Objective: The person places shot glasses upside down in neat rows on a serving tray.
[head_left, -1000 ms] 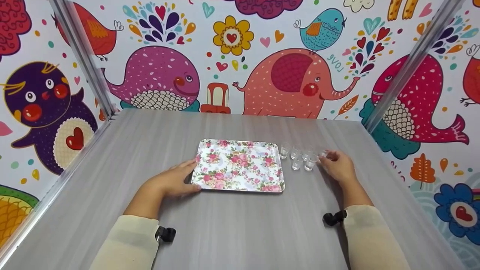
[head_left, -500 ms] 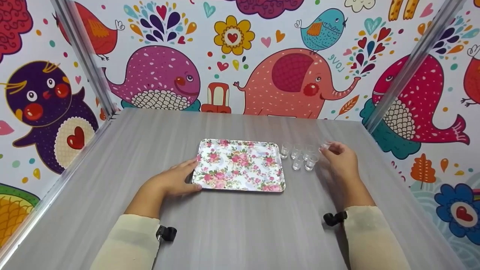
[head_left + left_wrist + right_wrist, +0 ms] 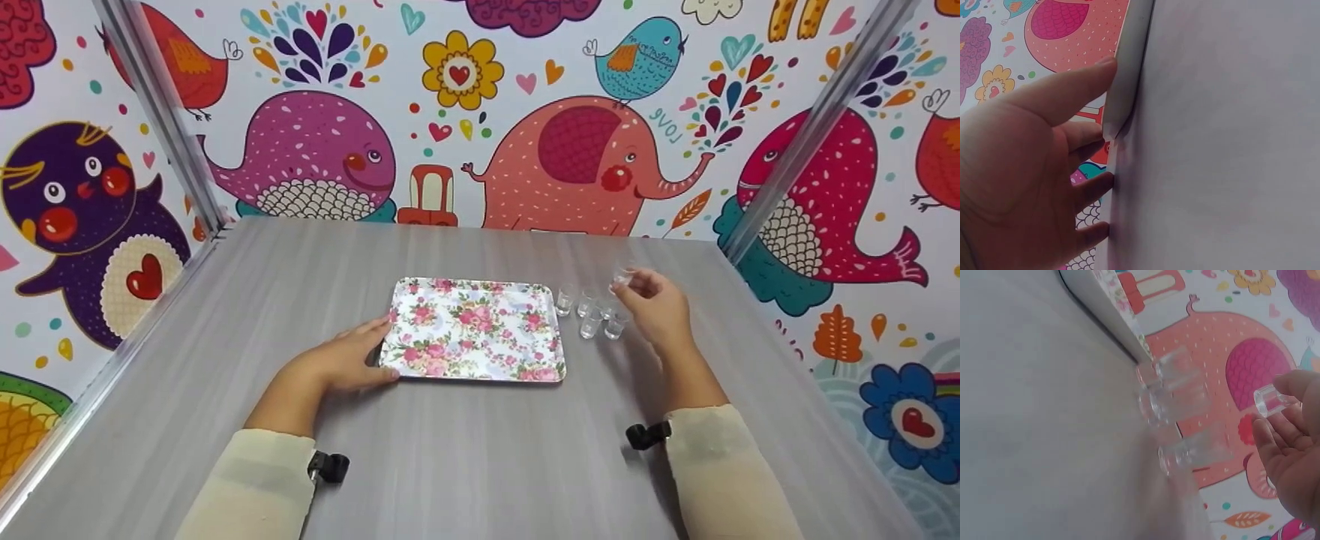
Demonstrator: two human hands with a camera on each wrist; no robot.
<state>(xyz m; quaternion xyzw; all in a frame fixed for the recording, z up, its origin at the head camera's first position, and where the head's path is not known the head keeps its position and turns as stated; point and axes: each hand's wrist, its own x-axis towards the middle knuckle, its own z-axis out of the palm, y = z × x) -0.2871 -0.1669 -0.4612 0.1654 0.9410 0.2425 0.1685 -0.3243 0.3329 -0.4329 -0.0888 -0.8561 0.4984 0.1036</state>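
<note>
A rectangular floral tray (image 3: pixel 472 330) lies on the table. At its near left corner rests my left hand (image 3: pixel 337 366), the thumb on the front rim and the fingers along the left edge. My right hand (image 3: pixel 661 309) pinches a small clear shot glass (image 3: pixel 622 277) between thumb and fingers. In the right wrist view that held glass (image 3: pixel 1270 401) is raised off the tabletop, its thick base toward the table. Several more shot glasses (image 3: pixel 590 325) stand upright in a cluster by the tray's right edge, just left of the right hand; some overlap each other.
The grey wood-grain table (image 3: pixel 480 457) ends at a wall (image 3: pixel 457 135) printed with cartoon animals. Metal posts (image 3: pixel 817 127) rise at the two back corners. A small black camera (image 3: pixel 649 435) is strapped to each wrist.
My right hand has moved left and away from me with the pinched shot glass, now behind the cluster. The left hand and the tray stay in place; the head view shifts slightly.
</note>
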